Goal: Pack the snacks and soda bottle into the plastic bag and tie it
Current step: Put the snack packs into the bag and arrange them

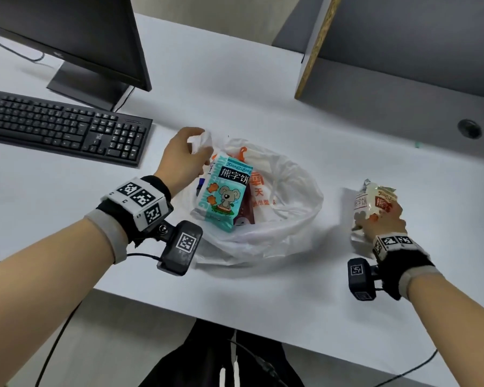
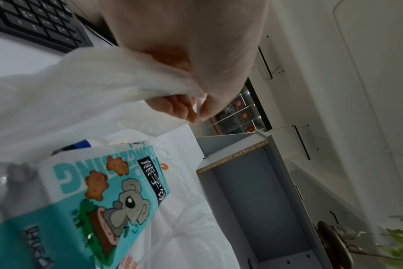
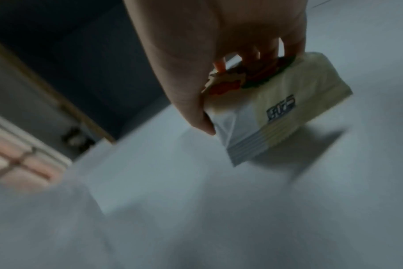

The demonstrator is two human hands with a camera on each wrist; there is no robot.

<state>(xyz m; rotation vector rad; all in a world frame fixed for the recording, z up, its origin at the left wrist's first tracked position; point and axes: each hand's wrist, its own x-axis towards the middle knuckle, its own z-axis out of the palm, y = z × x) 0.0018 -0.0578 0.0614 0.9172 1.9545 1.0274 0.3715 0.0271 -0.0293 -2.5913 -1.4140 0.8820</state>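
Note:
A white plastic bag (image 1: 296,196) lies open on the white desk (image 1: 235,88). A teal snack pack (image 1: 224,191) with a koala picture leans in its mouth, over a dark red item (image 1: 245,213) I cannot identify. My left hand (image 1: 183,157) pinches the bag's left handle (image 1: 203,141) and holds it up; the left wrist view shows the handle (image 2: 150,76) bunched between thumb and fingers, with the teal pack (image 2: 99,196) below. To the right of the bag, my right hand (image 1: 383,219) grips a cream snack pack (image 1: 372,202), seen blurred as the cream pack (image 3: 288,102) just above the desk.
A black keyboard (image 1: 59,127) and a monitor (image 1: 76,37) stand at the back left. A grey partition (image 1: 403,51) with a raw chipboard edge rises at the back right, and a cable hole (image 1: 469,128) sits in the desk beside it. The desk's front edge runs below my forearms.

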